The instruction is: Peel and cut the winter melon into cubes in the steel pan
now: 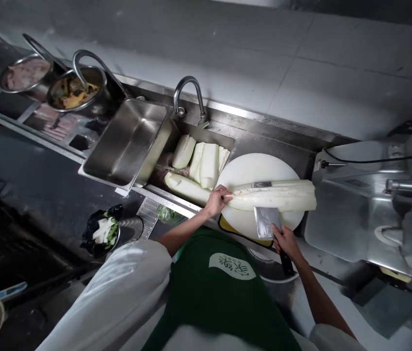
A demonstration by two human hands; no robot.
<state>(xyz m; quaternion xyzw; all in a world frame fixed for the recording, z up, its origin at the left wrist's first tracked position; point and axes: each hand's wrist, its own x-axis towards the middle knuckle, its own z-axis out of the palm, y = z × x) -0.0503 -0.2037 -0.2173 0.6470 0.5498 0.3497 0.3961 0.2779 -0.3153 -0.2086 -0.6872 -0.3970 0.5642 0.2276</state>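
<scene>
A long pale winter melon piece (286,196) lies across the round white cutting board (257,166), its cut side showing and its right end past the board's edge. At its tapered left end, my left hand (217,202) is closed on the tip with the fingers pinched. My right hand (285,242) grips a cleaver (267,222) by its dark handle. The cleaver's broad blade lies just in front of the melon, near its lower edge. A small grey metal strip (261,185) shows on the melon's far side; I cannot tell what it is.
Left of the board, a sink basin holds more melon pieces (209,163) under a faucet (189,90). Beyond stand a deep steel pan (125,141) and pots of food (76,92). A lined bin (127,231) is below; a steel machine (366,204) stands right.
</scene>
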